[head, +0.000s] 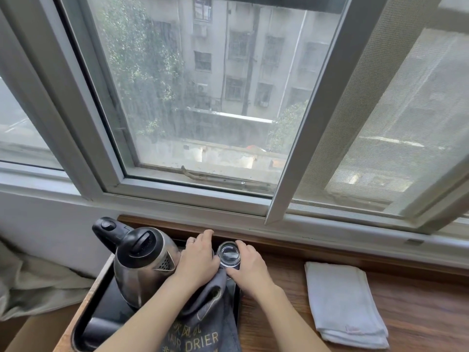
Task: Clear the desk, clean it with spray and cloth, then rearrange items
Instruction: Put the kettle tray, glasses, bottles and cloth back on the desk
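Both hands are down at the far end of the black tray [106, 308] on the wooden desk [291, 313], right under the window [203, 97]; the right hand [250, 265] has its fingers curled round a clear glass [229, 253], thumb on the near side, the glass upright at the tray's back right corner; the left hand [196, 257] lies just beside it, fingers bent over something at the tray's back edge, a ring on one finger, and what it covers is hidden, so whether it grips anything I cannot tell; the steel kettle [143, 265] with its black lid and handle stands on the tray, touching the left wrist's side; a grey cloth bag [203, 323] printed "HAIR DRIER" lies draped over the tray's near right part, beneath both forearms; off to the right, well apart from the tray, a folded white cloth [345, 303] lies flat on the desk.
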Motion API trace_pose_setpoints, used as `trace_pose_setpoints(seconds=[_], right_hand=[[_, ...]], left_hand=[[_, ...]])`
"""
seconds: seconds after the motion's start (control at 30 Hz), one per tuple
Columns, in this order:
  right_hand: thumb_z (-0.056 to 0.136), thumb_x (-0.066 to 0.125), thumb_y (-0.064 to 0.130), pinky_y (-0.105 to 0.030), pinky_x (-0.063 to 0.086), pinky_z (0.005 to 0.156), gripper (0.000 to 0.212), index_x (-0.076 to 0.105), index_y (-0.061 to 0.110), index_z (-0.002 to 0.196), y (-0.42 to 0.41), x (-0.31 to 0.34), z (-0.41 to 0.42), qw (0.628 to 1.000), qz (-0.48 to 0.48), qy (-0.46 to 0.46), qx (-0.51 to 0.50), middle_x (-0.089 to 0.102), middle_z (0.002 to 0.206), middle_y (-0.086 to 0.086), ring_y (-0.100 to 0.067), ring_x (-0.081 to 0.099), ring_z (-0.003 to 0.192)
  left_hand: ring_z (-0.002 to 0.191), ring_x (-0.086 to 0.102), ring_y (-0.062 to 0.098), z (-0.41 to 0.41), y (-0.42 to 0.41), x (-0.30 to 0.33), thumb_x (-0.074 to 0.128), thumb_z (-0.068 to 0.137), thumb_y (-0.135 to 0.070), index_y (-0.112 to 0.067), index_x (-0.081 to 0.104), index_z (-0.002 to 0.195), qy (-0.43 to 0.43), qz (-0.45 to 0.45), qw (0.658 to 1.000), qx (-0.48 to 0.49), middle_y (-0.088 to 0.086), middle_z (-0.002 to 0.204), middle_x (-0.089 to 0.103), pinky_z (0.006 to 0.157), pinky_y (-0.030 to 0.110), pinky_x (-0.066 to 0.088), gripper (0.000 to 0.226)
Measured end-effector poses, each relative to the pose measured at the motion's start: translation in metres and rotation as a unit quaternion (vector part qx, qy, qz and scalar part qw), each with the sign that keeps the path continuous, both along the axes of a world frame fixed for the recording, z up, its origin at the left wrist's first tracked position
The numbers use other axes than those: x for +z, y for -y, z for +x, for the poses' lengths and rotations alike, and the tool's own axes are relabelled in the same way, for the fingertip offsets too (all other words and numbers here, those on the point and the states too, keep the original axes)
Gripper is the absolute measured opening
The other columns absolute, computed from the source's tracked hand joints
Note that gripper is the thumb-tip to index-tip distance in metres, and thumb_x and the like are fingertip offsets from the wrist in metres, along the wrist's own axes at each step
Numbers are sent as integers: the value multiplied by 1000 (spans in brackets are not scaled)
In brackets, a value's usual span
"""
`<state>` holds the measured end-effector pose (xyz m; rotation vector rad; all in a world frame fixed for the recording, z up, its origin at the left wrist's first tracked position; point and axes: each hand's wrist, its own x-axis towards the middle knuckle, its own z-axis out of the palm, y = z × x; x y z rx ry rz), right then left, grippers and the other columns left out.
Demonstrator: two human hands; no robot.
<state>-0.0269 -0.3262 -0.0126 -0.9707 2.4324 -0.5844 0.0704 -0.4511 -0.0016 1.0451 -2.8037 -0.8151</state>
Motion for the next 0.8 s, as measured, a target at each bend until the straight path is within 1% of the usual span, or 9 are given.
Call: trace_pose_setpoints(seconds=[0.07, 0.13, 0.27, 0.33, 0.47, 0.53, 0.6, 0.67, 0.8], right_hand=[[85, 69, 35, -33, 42, 100, 65, 43, 18, 143, 0, -1, 1, 1000, -2, 1, 5, 54, 126, -7, -29, 52, 119], [86, 68, 32, -33, 41, 98, 63, 44, 18, 142, 0, -1, 2, 1000, -5, 1, 9, 54, 125, -7, -30, 53, 117], [86, 70, 35, -34, 43, 99, 63, 45, 19, 141, 0, -2, 3, 1000, -6, -2, 18, 53, 124, -7, -29, 53, 117], [86, 69, 34, -34, 42, 99, 64, 43, 18, 142, 1, -1, 2, 1000, -3, -4, 23, 52, 125, -7, -29, 52, 118], [90, 67, 33, -34, 39, 106, 71, 35, 18, 151, 0, 0, 3, 999, 14, -10, 29, 48, 135, -8, -29, 48, 126], [90, 68, 32, -34, 37, 107, 72, 33, 17, 152, 0, 0, 3, 999, 19, -11, 31, 48, 136, -8, -29, 47, 128], [90, 68, 32, -34, 37, 107, 73, 33, 18, 152, 1, 1, 2, 999, 20, -9, 29, 47, 137, -8, -29, 47, 129], [90, 68, 33, -34, 37, 107, 73, 33, 18, 153, 3, 3, 2, 999, 21, 0, 24, 48, 137, -8, -29, 47, 129], [85, 69, 45, -33, 38, 108, 83, 32, 21, 155, 4, 10, 4, 999, 13, 43, 6, 48, 138, -7, -29, 46, 130]], left_hand=[[114, 47, 31, -2, 1, 1, 53, 83, -23, -14, 39, 136, -1, 3, 1000, 6, 5, 125, 58, 98, 45, 42, 55], [114, 47, 30, -1, 2, 2, 54, 81, -23, -16, 38, 136, 5, 4, 1000, 11, 4, 124, 58, 97, 45, 44, 58], [118, 46, 32, 2, 2, 6, 50, 69, -43, -18, 33, 141, 36, 16, 999, -23, 5, 128, 53, 99, 46, 42, 78], [117, 47, 32, 3, 2, 6, 45, 67, -43, -19, 33, 142, 33, 8, 999, -25, 6, 127, 52, 100, 45, 41, 80], [117, 48, 31, 6, -2, 7, 44, 62, -38, -18, 33, 145, -37, 33, 999, 10, 5, 128, 48, 101, 45, 39, 86], [117, 48, 31, 7, -3, 9, 47, 64, -34, -15, 34, 145, -79, 29, 996, 22, 5, 129, 48, 101, 45, 39, 85], [117, 48, 33, 6, -4, 14, 55, 69, -19, -13, 36, 145, -120, 14, 992, 27, 6, 131, 48, 100, 46, 39, 79], [114, 51, 34, 6, -6, 19, 55, 67, -8, -12, 38, 143, -165, -15, 986, 18, 8, 127, 51, 98, 48, 41, 78], [106, 55, 31, 6, -9, 30, 49, 62, -5, -20, 33, 139, -239, -46, 970, 0, 5, 117, 53, 91, 51, 47, 80]])
